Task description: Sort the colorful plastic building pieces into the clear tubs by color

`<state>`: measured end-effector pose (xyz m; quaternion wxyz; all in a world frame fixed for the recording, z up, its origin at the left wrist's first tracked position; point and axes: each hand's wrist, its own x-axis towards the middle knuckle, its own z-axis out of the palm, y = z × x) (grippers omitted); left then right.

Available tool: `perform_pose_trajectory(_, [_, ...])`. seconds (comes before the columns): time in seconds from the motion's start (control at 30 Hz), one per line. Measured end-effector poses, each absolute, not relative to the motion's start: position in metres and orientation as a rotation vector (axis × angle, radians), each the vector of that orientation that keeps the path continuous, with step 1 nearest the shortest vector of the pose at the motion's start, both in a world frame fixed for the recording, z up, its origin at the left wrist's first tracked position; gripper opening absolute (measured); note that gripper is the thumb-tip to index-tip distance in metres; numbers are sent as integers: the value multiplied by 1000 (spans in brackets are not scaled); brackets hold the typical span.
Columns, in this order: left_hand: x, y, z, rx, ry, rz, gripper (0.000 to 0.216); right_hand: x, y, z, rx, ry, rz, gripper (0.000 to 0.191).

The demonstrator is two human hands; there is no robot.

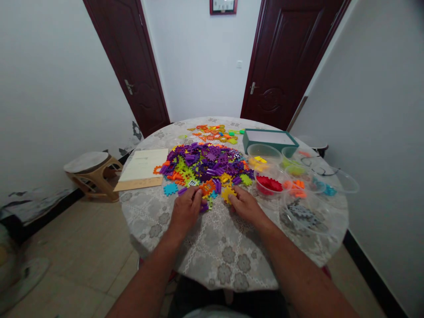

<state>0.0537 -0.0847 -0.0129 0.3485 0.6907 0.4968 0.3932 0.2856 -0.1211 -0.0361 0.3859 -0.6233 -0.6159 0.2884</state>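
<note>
My left hand [188,206] is closed at the near edge of a heap of plastic interlocking pieces, with an orange openwork building piece [207,187] pinched at its fingertips. Purple pieces [204,206] lie just beside and under those fingers. To the right, my right hand [245,205] grips a yellow toothed building piece [228,194] between thumb and fingers. The heap [212,161] in front of both hands is mostly purple, with green, orange and yellow pieces mixed in. A blue toothed piece [171,189] lies left of my left hand.
Clear plastic bowls on the right hold sorted pieces: yellow [259,162], red [269,184], orange [297,189] and grey [302,213]. Behind them stands a green box [270,139]. Paper [144,163] and a wooden strip [139,183] lie left. More orange pieces [210,132] spread at the back.
</note>
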Motion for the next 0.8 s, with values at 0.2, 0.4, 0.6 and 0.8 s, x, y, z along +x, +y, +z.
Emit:
perform_pose_trajectory(0.2, [53,-88,-19,2209,1288,1176,29,288,-123,-33,-1535,-1719,663,22])
perform_pose_trajectory(0.4, [55,-88,-24,2370,1197,1268,26,283,-125,-31,-1460,-1744,702,31])
perform_pose_trajectory(0.6, [56,-89,-30,2464,1169,1249,26,287,-121,-28,-1422,-1540,550,26])
perform_pose_trajectory(0.8, [62,-91,-33,2560,991,1327,25,279,-123,-19,-1151,-1223,1164,42])
